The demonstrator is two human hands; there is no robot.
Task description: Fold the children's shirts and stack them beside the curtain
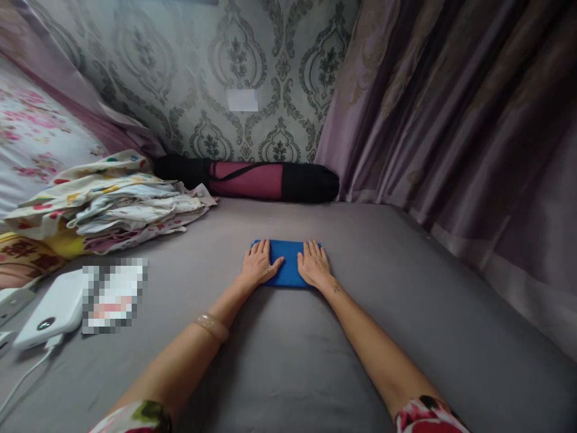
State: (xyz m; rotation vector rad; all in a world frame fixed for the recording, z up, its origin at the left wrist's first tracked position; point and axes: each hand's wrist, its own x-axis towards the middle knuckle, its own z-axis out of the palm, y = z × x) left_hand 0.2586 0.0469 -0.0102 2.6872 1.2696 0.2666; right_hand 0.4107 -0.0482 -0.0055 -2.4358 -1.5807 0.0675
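A flat blue rectangle (288, 273), perhaps folded cloth, lies on the grey bed sheet (288, 343) in front of me. My left hand (259, 263) rests palm down on its left end, fingers stretched away from me and thumb pointing inward. On its right end my right hand (314, 264) lies flat in the same way. Both hands press on top and grasp nothing. Between the thumbs the blue surface shows; its outer ends are partly covered by the hands.
Along the patterned wall lies a black and maroon long bag (252, 180). Folded clothes (135, 204) are piled at the left. Nearer are a white power bank (56, 310) with a cable (27, 376) and a blurred-out item (115, 296). Purple curtains (428, 120) hang at right.
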